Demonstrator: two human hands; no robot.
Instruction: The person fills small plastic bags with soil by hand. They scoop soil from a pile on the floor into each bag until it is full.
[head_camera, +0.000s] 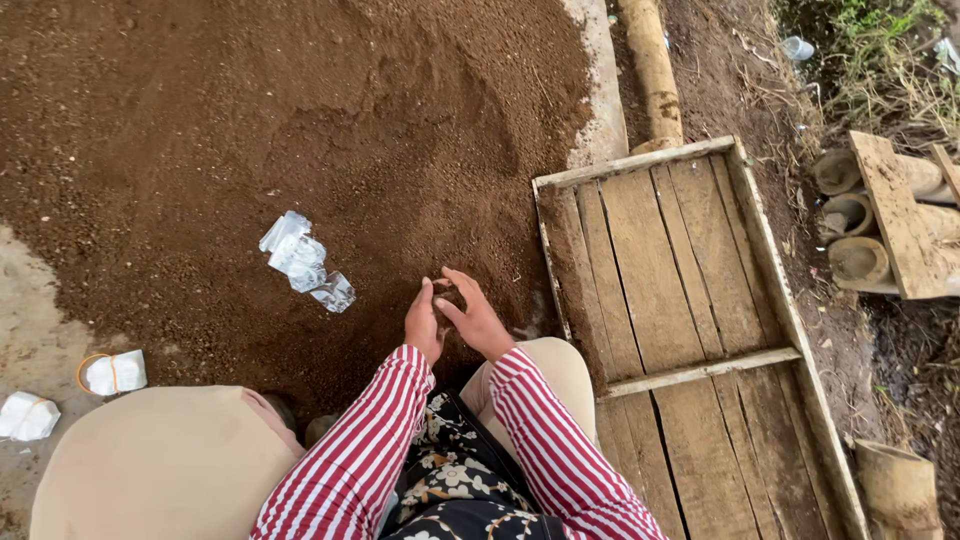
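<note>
My left hand (424, 322) and my right hand (474, 316) meet low over a big heap of brown soil (300, 120), palms turned toward each other. A small dark clump, probably soil or a little bag, sits between the fingers; I cannot tell which. Both arms wear red-and-white striped sleeves. A small pile of clear plastic bags (303, 260) lies on the soil to the left of my hands.
A shallow wooden tray (680, 300) lies on the ground to the right. Bamboo sections (860, 215) and a board lie far right, a bamboo pole (652, 65) above the tray. White bundled bags (113, 372) sit at the left edge on a pale sheet.
</note>
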